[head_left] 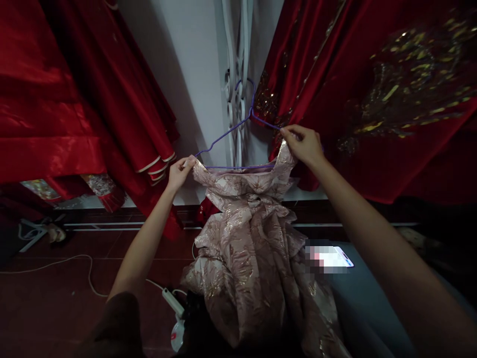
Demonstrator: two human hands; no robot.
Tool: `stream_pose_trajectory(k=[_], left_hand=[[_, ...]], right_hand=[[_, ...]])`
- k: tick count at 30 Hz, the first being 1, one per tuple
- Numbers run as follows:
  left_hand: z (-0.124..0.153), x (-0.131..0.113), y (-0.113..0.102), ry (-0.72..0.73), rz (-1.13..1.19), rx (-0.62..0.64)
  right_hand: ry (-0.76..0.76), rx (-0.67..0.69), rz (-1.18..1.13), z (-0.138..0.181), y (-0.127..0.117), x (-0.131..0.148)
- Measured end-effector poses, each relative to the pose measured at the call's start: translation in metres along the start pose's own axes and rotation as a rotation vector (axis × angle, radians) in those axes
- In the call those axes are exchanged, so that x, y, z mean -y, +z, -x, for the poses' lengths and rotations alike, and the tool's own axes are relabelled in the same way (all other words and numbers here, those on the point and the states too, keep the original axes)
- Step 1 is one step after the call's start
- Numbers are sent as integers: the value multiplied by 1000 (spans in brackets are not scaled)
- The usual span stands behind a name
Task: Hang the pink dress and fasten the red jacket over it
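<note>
A pale pink dress (242, 243) with gold patterning hangs in front of me, its skirt spreading down toward my lap. Its shoulder straps lie over the ends of a purple hanger (231, 130), whose hook rises near a white metal scroll stand. My left hand (181, 171) pinches the left strap close to the hanger's end. On the other side, my right hand (303, 142) is closed around the top of the right strap, against the hanger's arm. The hanger's lower bar crosses just above the dress's neckline.
Red garments (74, 99) hang at left, and a red sequined garment (372, 99) at right. A lit phone (333, 257) lies on a grey-blue surface (368, 293). A power strip (173, 302) and a white cable (91, 271) are on the dark red floor.
</note>
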State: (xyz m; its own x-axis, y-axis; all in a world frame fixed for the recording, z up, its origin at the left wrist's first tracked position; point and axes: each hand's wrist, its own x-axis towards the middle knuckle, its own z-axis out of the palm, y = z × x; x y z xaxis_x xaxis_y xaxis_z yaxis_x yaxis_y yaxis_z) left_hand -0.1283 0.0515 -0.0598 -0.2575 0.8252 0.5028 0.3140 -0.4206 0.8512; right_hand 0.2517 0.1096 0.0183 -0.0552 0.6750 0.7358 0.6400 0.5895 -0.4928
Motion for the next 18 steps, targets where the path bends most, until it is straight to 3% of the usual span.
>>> stream_pose_trajectory(k=[7, 12, 15, 18], left_hand=[[-8, -3, 11, 56, -38, -138], [-33, -30, 29, 198, -88, -53], [-32, -35, 31, 188, -109, -7], [-27, -35, 28, 202, -203, 127]], right_hand=[[-20, 50, -43, -4, 3, -9], [-30, -1, -29, -5, 0, -12], [-54, -41, -3, -5, -2, -10], [-51, -30, 4, -5, 0, -10]])
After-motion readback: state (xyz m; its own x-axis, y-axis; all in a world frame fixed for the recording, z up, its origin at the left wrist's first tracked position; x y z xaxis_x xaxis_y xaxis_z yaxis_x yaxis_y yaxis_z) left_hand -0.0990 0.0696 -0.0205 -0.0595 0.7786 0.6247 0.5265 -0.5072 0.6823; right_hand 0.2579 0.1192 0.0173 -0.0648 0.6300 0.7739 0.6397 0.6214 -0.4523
